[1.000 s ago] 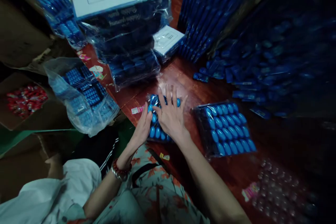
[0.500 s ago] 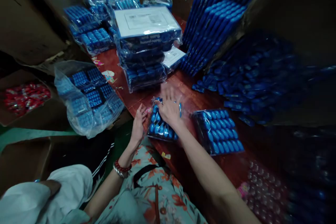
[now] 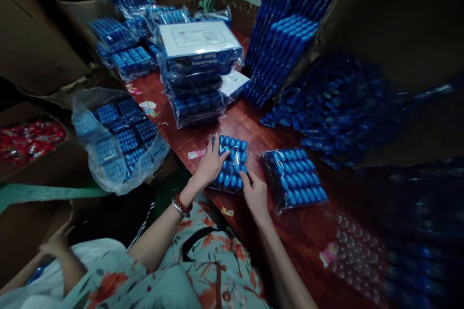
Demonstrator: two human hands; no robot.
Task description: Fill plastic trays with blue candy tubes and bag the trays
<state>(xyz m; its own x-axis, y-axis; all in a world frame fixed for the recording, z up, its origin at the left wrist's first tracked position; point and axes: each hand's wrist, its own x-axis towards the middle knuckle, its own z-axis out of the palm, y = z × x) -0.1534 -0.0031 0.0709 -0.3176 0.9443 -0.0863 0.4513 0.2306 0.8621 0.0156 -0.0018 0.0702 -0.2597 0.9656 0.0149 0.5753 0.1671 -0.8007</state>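
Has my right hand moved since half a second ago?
Yes: your right hand has moved away from the wrapped box stack, toward you and rightward.

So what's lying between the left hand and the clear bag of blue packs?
In the head view, a small pink-and-white slip lies on the red table between the left hand and the clear bag.

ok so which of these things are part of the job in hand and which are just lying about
Part of it:
blue pack, touched by the left hand and right hand
probably the similar pack to its right

Apparently lying about:
pink scrap by the left hand
yellow scrap near the edge of the table
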